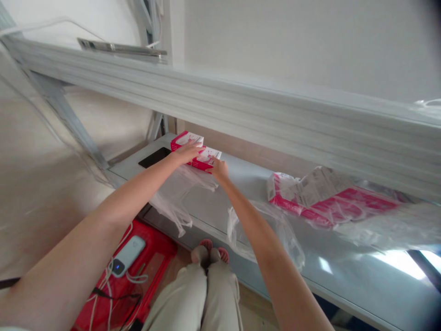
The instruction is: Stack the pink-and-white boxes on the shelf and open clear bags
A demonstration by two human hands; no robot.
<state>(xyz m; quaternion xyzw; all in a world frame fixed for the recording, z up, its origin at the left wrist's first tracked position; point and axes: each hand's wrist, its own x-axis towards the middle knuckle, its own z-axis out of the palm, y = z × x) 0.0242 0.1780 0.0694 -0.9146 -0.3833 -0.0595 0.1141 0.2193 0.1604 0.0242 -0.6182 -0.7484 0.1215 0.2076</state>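
Note:
Two pink-and-white cardboard boxes lie close together at the left end of the lower shelf: a left box (pixel 184 136) and a right box (pixel 209 156). My left hand (pixel 188 153) reaches over the place where they meet, with its fingers on the left end of the right box. At that box's other end is my right hand (pixel 219 170), its fingers bent around the corner. Both hands grip the right box, though the fingertips are partly hidden. A flat black phone-like object (pixel 155 157) lies left of the boxes. A thin clear plastic bag (pixel 175 193) spreads out in front of them.
More pink-and-white boxes (pixel 320 204) in clear plastic lie farther right, near another crumpled bag (pixel 275 230). An upper shelf beam (pixel 220 99) crosses above my hands. Below left, a red plastic bin or stool (pixel 160 271) bears a power bank (pixel 129 255) and cables.

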